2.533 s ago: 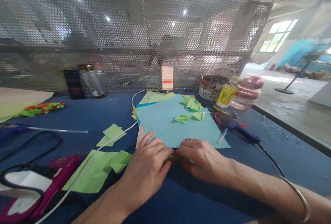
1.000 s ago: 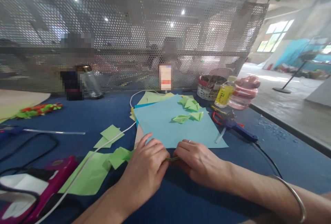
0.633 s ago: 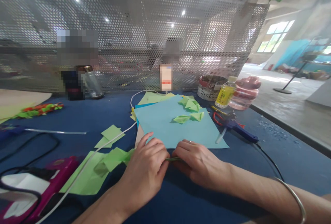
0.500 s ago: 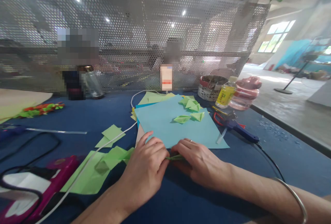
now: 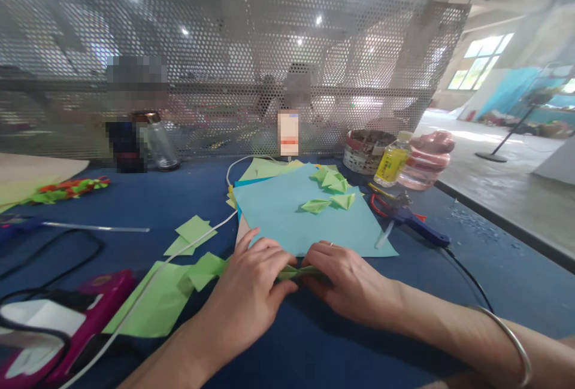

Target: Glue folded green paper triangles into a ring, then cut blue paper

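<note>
Between my hands, near the front edge of the blue paper sheets (image 5: 278,209), is a small piece of folded green paper (image 5: 298,272). My left hand (image 5: 258,278) pinches its left side with thumb and fingers, and my right hand (image 5: 345,278) closes on its right end. Much of the paper is hidden by the fingers. Several folded green paper pieces (image 5: 335,181) lie on the blue sheet beyond. Left of my left hand are flat green paper squares (image 5: 155,305), with smaller green squares (image 5: 193,234) behind them.
A white cord (image 5: 144,290) crosses the left side beside a magenta power strip (image 5: 103,305). On the right lie a blue glue gun (image 5: 420,226) and red-handled scissors (image 5: 381,206). Behind them stand a round container (image 5: 363,155), a yellow-labelled bottle (image 5: 392,163) and a pink bottle (image 5: 424,164).
My left thumb and fingers have shifted apart slightly, so more of the folded green paper shows between my hands. My right hand stays nearly in place.
</note>
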Demonstrator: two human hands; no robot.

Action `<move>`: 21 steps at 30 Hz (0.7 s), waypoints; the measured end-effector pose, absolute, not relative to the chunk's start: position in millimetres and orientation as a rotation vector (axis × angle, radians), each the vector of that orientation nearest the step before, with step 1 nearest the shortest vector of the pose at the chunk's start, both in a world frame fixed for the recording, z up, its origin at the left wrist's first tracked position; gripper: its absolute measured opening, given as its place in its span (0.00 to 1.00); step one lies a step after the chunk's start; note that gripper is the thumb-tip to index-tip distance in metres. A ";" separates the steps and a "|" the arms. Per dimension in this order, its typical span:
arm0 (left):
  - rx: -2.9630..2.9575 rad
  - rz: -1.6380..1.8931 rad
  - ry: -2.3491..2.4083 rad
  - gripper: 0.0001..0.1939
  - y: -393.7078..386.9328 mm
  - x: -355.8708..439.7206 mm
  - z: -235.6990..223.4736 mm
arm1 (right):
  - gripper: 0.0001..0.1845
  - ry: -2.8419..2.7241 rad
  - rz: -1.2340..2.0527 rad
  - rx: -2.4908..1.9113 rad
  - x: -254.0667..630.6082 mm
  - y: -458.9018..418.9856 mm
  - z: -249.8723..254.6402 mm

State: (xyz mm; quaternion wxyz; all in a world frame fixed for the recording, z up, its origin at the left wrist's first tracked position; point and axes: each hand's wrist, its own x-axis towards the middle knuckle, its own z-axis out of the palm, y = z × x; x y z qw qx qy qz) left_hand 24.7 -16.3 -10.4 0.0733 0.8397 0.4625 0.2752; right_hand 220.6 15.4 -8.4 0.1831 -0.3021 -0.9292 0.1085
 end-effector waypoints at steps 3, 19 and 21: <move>2.486 0.842 1.416 0.17 -15.2 23.1 -9.8 | 0.04 -2.617 0.335 -0.884 221.0 16.4 -6.6; 2.462 0.844 1.396 0.08 -14.9 23.8 -9.4 | 0.05 -2.630 0.275 -0.809 221.2 15.4 -8.1; 2.505 0.874 1.403 0.08 -16.0 24.5 -9.6 | 0.06 -2.632 0.261 -0.790 220.7 14.6 -6.7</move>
